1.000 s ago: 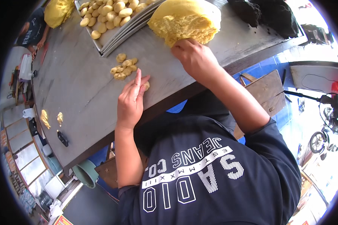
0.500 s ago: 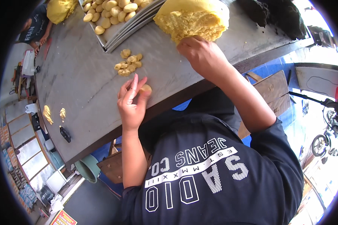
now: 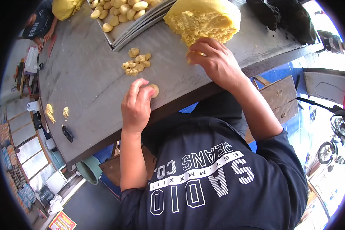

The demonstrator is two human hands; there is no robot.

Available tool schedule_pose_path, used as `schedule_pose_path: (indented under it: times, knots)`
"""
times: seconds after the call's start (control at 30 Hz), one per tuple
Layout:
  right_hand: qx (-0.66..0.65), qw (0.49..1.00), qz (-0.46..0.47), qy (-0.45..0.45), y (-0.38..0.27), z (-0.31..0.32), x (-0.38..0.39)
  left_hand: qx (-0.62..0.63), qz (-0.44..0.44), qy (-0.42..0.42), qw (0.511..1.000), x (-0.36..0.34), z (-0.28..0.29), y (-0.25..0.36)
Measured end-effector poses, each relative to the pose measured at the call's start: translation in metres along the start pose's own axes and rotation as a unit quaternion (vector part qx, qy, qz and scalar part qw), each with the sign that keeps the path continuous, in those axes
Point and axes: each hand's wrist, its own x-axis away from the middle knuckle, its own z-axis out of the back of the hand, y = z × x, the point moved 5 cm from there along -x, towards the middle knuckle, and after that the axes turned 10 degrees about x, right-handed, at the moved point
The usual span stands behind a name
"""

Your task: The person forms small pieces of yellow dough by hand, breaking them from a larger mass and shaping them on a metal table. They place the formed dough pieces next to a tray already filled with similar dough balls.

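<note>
A small round dough piece [image 3: 155, 90] is at the thumb and fingertips of my left hand [image 3: 135, 109], whose fingers are curled around its near side, just above the table. My right hand [image 3: 218, 61] is bent at the front of a big yellow dough mass [image 3: 203, 23] with a rough, torn face. Its fingers are pinched, and a bit of yellow dough shows at the tips; a ring-like band is on one finger. A cluster of small pale filling lumps [image 3: 137, 65] lies beyond my left hand.
Stacked metal trays [image 3: 136, 32] bear several smooth dough balls [image 3: 122, 9]. Dark cloth or plastic [image 3: 283, 17] lies far right. Dough scraps [image 3: 50, 113] and a black key fob [image 3: 67, 134] are at the left. Another person [image 3: 40, 25] is at the far left, near more yellow dough [image 3: 66, 7].
My right hand has drawn slightly back from the torn dough, a bit of dough now at its fingertips. My left fingers have curled in from a straighter pose. The whole view has shifted a little.
</note>
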Motion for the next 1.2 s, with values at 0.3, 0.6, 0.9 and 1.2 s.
schedule_pose_path:
  times: [0.3, 0.6, 0.9, 1.2]
  knots:
    - [-0.053, 0.998, -0.025, -0.006, -0.003, 0.004, -0.001, 0.128, 0.229, -0.166, 0.951, -0.056, 0.002, -0.024]
    - [-0.093, 0.991, -0.046, -0.082, 0.001, 0.000, -0.002, 0.122, 0.086, -0.052, 0.987, -0.036, -0.001, -0.017]
    - [-0.062, 0.990, -0.116, 0.055, -0.010, 0.007, 0.010, 0.642, 0.242, 0.323, 0.652, -0.051, 0.026, -0.071]
    - [-0.064, 0.993, -0.096, 0.029, 0.007, -0.001, 0.011, 0.335, 0.257, 0.216, 0.881, -0.021, 0.034, -0.100]
